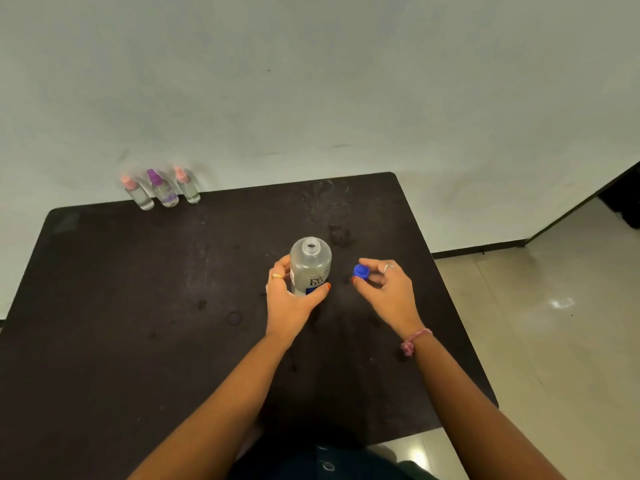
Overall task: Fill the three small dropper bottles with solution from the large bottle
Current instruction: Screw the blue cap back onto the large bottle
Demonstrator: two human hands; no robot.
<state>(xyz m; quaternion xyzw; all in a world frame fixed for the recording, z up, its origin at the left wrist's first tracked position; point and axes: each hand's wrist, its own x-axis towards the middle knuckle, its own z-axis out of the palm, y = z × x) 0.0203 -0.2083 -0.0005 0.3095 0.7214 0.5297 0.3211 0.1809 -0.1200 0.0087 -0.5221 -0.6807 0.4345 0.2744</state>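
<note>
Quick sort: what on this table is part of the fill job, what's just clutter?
Job:
large bottle, open, gripped by left hand
blue cap, pinched by right hand
three small dropper bottles, capped, far left edge

Lying about:
stains and rings on table

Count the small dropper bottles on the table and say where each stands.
3, in a row at the table's far left edge: a pink-capped bottle leftmost, a purple-capped bottle in the middle, another pink-capped one rightmost. None seems hidden.
</note>
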